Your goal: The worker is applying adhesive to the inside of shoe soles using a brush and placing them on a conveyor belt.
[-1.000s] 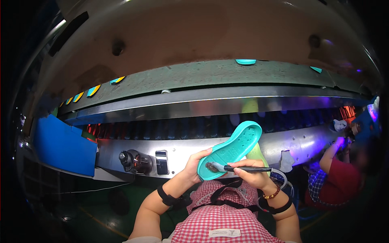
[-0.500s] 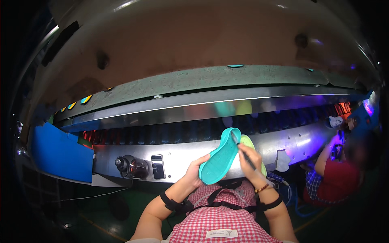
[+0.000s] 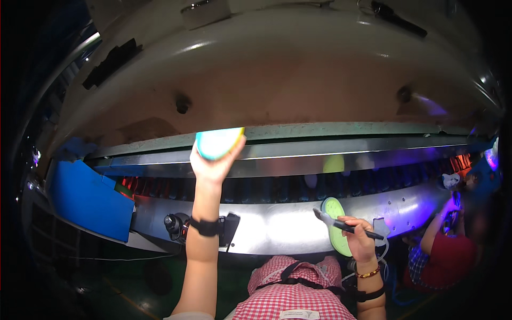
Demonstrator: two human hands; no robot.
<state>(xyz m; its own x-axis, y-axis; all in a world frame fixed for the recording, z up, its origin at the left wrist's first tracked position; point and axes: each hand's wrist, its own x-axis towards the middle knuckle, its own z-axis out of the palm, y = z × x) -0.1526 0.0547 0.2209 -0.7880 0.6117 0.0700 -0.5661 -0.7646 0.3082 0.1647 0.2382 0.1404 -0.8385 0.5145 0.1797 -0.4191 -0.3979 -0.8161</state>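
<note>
My left hand (image 3: 212,165) is stretched far forward, its fingers wrapped around the near end of a shoe sole (image 3: 216,144). That sole looks teal with a yellow edge, bright in strong light; its far part is hidden under the overhanging panel. My right hand (image 3: 360,238) grips a brush (image 3: 352,229) by its black handle, bristles pointing left. Beneath the brush a light green shoe sole (image 3: 340,242) with a teal rim at its far end lies on the steel ledge (image 3: 277,226); the brush covers part of it.
A large brown panel (image 3: 288,90) overhangs the far side. Below it run a steel rail (image 3: 298,155) and a dark roller track (image 3: 266,189). At left stand a blue board (image 3: 90,200), a dark bottle (image 3: 175,226) and a phone (image 3: 229,229). A person in red (image 3: 453,258) sits at right.
My left hand has moved from the ledge forward and left to the panel's edge, now on a sole there. The right hand has moved right and down, brush away from the teal sole.
</note>
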